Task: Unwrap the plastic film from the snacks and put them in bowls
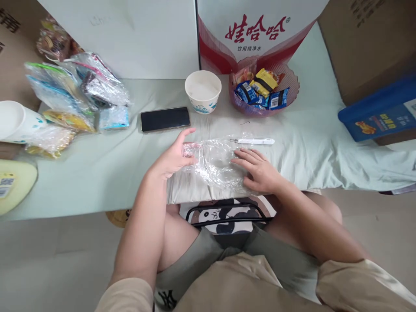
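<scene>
A crumpled sheet of clear plastic film lies on the pale green cloth near the table's front edge. My left hand is at its left side, fingers apart, with some of them seen through or beneath the film. I cannot make out whether it pinches any of it. My right hand rests on the film's right side, palm down and fingers stretched out. Just beyond my right fingers lies a white-handled craft knife, its metal tip pointing left toward the film.
Behind the film are a black phone, a white paper bowl and a pink bowl of wrapped snacks. Bagged packets and a paper cup stand left. White boxes border the back; a blue package is right.
</scene>
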`<action>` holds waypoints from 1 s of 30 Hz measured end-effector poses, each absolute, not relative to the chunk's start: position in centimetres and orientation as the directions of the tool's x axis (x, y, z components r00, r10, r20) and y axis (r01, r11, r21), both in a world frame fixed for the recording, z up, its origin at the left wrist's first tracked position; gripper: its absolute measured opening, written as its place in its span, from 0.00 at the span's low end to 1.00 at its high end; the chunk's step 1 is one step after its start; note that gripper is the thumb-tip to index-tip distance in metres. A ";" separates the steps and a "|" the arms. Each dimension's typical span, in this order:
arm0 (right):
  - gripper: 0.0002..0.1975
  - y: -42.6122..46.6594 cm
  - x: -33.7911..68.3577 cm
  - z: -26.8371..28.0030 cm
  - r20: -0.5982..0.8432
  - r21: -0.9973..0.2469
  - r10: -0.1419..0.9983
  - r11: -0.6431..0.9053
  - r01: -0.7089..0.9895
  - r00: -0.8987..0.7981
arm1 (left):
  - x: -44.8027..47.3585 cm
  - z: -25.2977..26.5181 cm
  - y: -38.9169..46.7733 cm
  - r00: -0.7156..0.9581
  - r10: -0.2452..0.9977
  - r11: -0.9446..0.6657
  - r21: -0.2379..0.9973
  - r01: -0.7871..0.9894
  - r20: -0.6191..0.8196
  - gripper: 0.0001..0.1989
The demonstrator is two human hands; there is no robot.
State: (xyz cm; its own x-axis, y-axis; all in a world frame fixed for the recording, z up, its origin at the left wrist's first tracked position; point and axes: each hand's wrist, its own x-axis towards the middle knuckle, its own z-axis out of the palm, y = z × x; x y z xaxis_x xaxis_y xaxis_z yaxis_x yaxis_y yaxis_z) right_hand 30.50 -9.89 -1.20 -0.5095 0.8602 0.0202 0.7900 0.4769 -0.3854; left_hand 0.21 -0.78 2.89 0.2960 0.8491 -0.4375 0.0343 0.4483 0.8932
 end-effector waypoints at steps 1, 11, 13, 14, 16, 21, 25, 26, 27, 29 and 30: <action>0.39 -9.9 30.8 -1.2 -0.011 -0.376 0.865 0.461 0.804 -0.501 | -0.2 2.9 -0.8 0.285 0.853 0.445 0.895 0.044 -0.438 0.44; 0.41 -9.9 32.1 -1.1 -0.098 -0.381 0.872 0.412 0.828 -0.479 | -0.7 2.0 -0.5 0.172 0.936 0.308 0.951 0.020 -0.307 0.24; 0.40 -10.0 32.0 -1.2 -0.084 -0.379 0.873 0.417 0.826 -0.480 | -0.1 1.5 -0.5 0.110 0.945 0.301 0.951 0.074 -0.308 0.14; 0.39 -10.0 32.0 -1.2 -0.069 -0.378 0.877 0.419 0.826 -0.476 | 0.2 1.2 -0.4 0.049 0.954 0.290 0.951 0.106 -0.297 0.11; 0.37 -10.1 32.1 -1.4 -0.026 -0.377 0.886 0.419 0.826 -0.462 | 0.4 0.7 0.0 -0.103 0.974 0.216 0.960 0.175 -0.201 0.12; 0.31 -10.0 32.5 -1.5 0.028 -0.360 0.905 0.406 0.840 -0.425 | -0.2 0.9 -0.3 -0.119 0.969 -0.134 0.862 0.489 0.218 0.18; 0.24 -9.9 32.5 -1.5 0.039 -0.350 0.914 0.391 0.852 -0.403 | -0.1 0.9 -1.5 0.216 0.973 -0.198 0.759 0.621 0.077 0.09; 0.25 -10.0 32.4 -1.4 0.039 -0.345 0.917 0.385 0.856 -0.397 | -0.1 0.7 -1.7 0.239 0.970 -0.187 0.737 0.650 0.036 0.09; 0.26 -10.0 32.3 -1.4 0.032 -0.337 0.919 0.380 0.861 -0.392 | -0.1 0.5 -1.8 0.247 0.969 -0.175 0.724 0.667 0.006 0.09; 0.31 -10.0 32.0 -1.3 0.005 -0.318 0.920 0.372 0.872 -0.391 | -0.3 0.2 -1.7 0.268 0.963 -0.168 0.739 0.652 -0.017 0.06; 0.32 -10.0 31.9 -1.3 -0.012 -0.307 0.920 0.369 0.877 -0.392 | -0.5 0.2 -1.6 0.286 0.958 -0.176 0.762 0.623 -0.013 0.06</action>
State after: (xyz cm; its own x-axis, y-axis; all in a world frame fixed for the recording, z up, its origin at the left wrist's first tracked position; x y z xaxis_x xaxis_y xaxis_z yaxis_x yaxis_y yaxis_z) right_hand 31.91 -10.05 -1.30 -0.3917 0.9200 -0.0119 0.8770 0.3693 -0.3075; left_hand -0.47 -1.61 0.22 0.2855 0.9583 -0.0127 0.6233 -0.1756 0.7620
